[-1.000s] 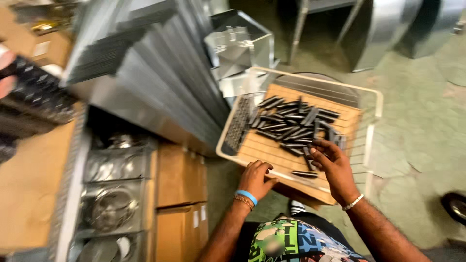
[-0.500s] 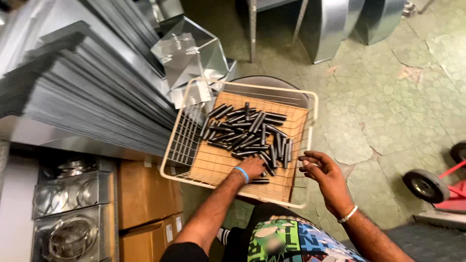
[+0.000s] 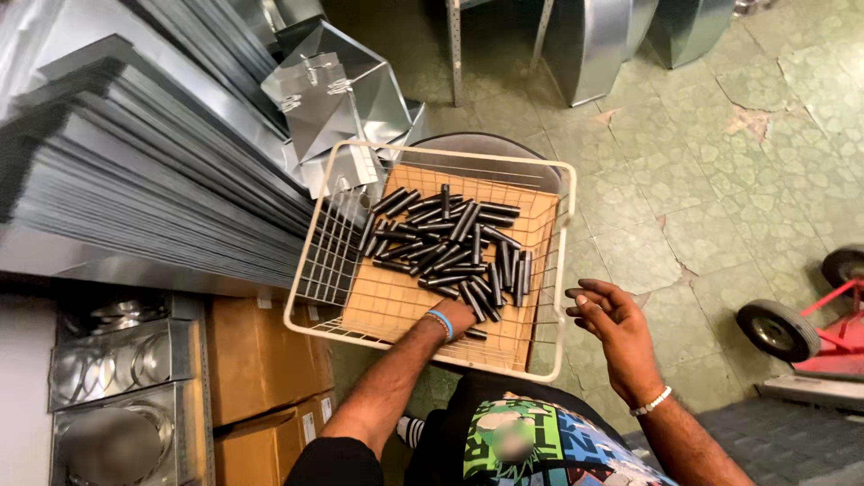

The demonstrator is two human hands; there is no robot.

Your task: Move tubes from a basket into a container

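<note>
I had the wire basket [image 3: 315,261] square in view, white-rimmed, with a tan board [image 3: 396,301] lining its bottom. Its left rim sat tight against the stacked sheet metal [image 3: 135,180]; its far rim was just beside the folded metal boxes [image 3: 337,94]. To the right, green tiled floor [image 3: 720,162] lay open out to the red cart [image 3: 837,315] with two wheels showing.

The black tubes [image 3: 450,243] were heaped in the far half of the basket, too many and too overlapped for me to count. Their long axes ran mixed: several pointed across the basket, a row near the right side pointed toward me, the rest lay on diagonals. One tube [image 3: 476,334] lay apart at the near edge, lengthwise along the rim.

My left hand [image 3: 459,317] was down in the basket at the near edge of the heap, fingers on the tubes; I could not tell whether it was gripping any. My right hand [image 3: 607,319] hung outside the right rim, open, fingers loosely curled, holding nothing.

Below left I saw two cardboard boxes [image 3: 256,360] beside round metal fittings [image 3: 117,360].
</note>
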